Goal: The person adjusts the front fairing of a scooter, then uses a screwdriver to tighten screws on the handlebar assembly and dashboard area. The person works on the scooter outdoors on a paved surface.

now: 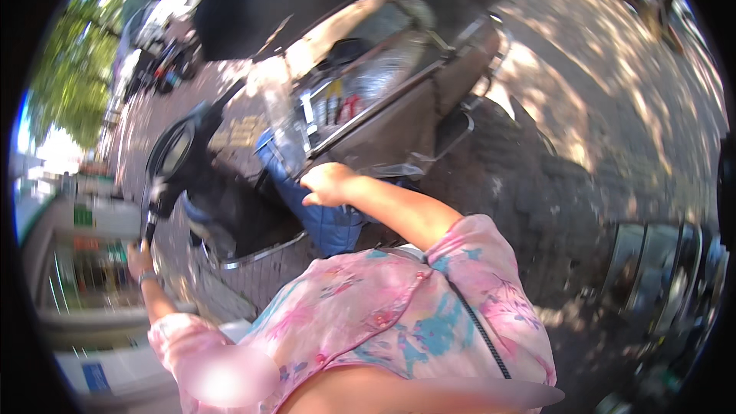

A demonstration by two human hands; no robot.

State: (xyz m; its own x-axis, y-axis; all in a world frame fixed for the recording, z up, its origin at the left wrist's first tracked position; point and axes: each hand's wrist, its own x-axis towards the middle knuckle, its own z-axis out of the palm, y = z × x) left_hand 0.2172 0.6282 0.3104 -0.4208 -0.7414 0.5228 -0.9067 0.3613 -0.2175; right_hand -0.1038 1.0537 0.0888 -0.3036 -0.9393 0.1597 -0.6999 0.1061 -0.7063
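My left hand (140, 261) is closed round the black handlebar grip (157, 211) of a dark three-wheeled scooter (230, 199). My right hand (330, 184), its fingers curled, is at the near front corner of the brown cargo box (383, 138), beside the blue padded seat (318, 215). What those fingers hold, if anything, is hidden. A metal rail (383, 100) edges the box. Inside lie clear plastic wrapping (383, 69) and red-handled and yellow-handled tools (349, 107), blurred. A round mirror or gauge (179, 147) sits near the handlebar.
A large dark panel (291, 0) fills the upper middle, over the cargo box. Parked motorbikes (165, 65) stand at the far left, near trees (69, 69). Paving (567, 54) with patches of sun and shade stretches to the right. A storefront (84, 261) is at the left.
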